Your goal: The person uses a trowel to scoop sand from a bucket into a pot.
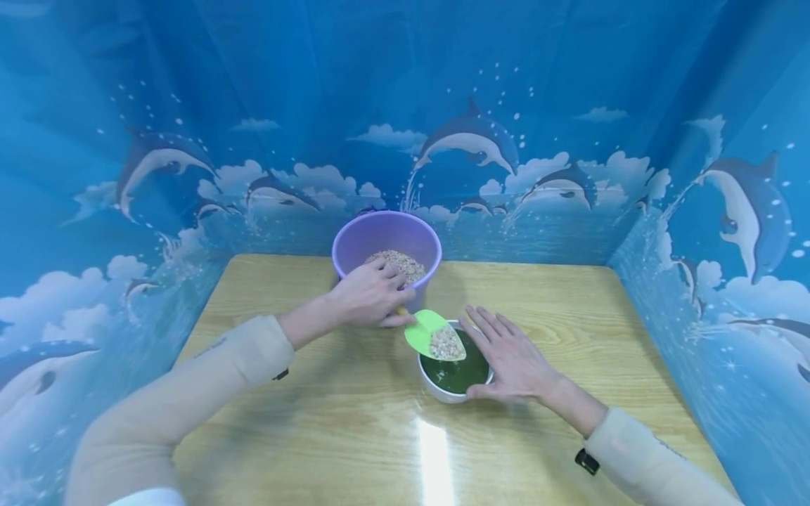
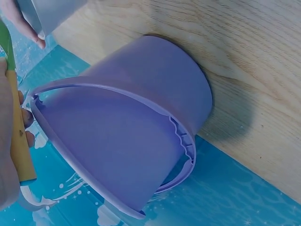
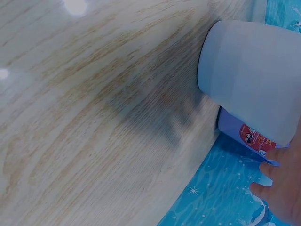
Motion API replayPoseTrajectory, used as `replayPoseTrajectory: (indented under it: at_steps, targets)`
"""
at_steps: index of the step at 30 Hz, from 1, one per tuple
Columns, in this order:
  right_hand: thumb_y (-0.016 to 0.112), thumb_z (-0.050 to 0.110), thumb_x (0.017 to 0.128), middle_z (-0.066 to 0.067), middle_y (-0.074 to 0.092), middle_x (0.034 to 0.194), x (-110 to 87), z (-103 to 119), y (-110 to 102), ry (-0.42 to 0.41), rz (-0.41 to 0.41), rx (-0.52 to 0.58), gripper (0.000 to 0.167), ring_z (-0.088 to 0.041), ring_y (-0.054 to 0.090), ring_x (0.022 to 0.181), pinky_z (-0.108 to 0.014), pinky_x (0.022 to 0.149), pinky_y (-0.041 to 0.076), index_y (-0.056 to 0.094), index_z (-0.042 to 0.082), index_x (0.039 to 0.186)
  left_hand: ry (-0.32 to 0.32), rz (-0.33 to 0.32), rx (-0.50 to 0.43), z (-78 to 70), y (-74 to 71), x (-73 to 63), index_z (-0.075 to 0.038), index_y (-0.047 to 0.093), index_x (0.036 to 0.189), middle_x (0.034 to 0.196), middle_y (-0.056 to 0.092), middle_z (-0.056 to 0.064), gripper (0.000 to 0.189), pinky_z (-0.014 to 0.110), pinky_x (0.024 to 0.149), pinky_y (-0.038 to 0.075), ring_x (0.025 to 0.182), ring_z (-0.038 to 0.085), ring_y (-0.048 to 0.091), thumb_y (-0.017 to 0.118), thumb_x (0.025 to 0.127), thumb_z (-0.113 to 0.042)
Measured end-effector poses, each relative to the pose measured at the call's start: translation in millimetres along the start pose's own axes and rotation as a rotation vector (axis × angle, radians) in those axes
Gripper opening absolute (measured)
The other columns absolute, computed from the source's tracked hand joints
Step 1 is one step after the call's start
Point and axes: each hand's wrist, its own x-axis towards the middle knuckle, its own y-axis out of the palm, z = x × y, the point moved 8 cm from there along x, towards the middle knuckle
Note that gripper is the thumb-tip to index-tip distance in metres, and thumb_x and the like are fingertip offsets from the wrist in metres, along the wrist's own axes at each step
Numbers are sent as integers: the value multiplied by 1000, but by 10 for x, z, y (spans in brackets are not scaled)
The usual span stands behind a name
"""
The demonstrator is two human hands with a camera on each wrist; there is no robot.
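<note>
My left hand [image 1: 370, 294] grips the yellow handle [image 2: 21, 136] of a small green garden shovel [image 1: 418, 336]. Pale gravel [image 1: 446, 344] lies on its blade, which is over a white container [image 1: 446, 396] with a dark green interior or filling; which of these I cannot tell. Flat against that container's right side rests my right hand [image 1: 509, 357], its fingers fairly straight. In the right wrist view the white container [image 3: 249, 75] shows a tall, smooth wall. Behind my left hand stands a purple bucket [image 1: 354, 242] with more gravel [image 1: 408, 266] inside.
A light wood-grain table [image 1: 304, 436] carries both containers. The bucket's purple handle [image 2: 94, 85] lies along its rim, and a red label [image 3: 254, 139] marks its side. Blue dolphin-print curtains [image 1: 304, 105] enclose the table at the back and sides.
</note>
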Motion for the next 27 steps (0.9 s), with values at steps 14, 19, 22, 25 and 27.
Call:
replayPoseTrajectory:
  at_steps: [14,19,22,25,27]
  targets:
    - [21,105,78,-26,33,169,-7,-11,11,21,7,9,133,-48,38,155,-66,123,35,32,4,163,30,58,81,-122,-16,59,-22,65,106,113,79,6,53,43,99,57,107,25,73,45,103,-71]
    - [29,105,77,-26,32,170,-9,-18,8,34,12,26,133,-48,37,155,-66,123,34,27,6,165,35,67,113,-151,-47,110,-23,65,105,110,78,5,53,41,98,57,105,23,73,44,103,-71]
    - [23,106,77,-26,33,169,-9,-14,6,34,10,31,134,-48,37,155,-66,123,33,26,6,166,34,94,125,-163,-65,147,-23,65,107,112,78,4,53,41,100,56,107,23,72,43,103,-71]
    - [23,106,76,-26,33,169,-6,-16,19,31,7,26,134,-49,38,155,-66,123,33,25,6,166,34,122,145,-169,-72,176,-23,66,109,116,77,5,55,41,102,56,111,23,71,41,104,-72]
    - [25,106,77,-26,33,169,-6,-19,26,32,7,25,133,-48,37,155,-66,123,33,25,7,166,38,137,166,-172,-71,194,-23,67,111,118,77,5,56,41,104,55,113,23,71,39,104,-72]
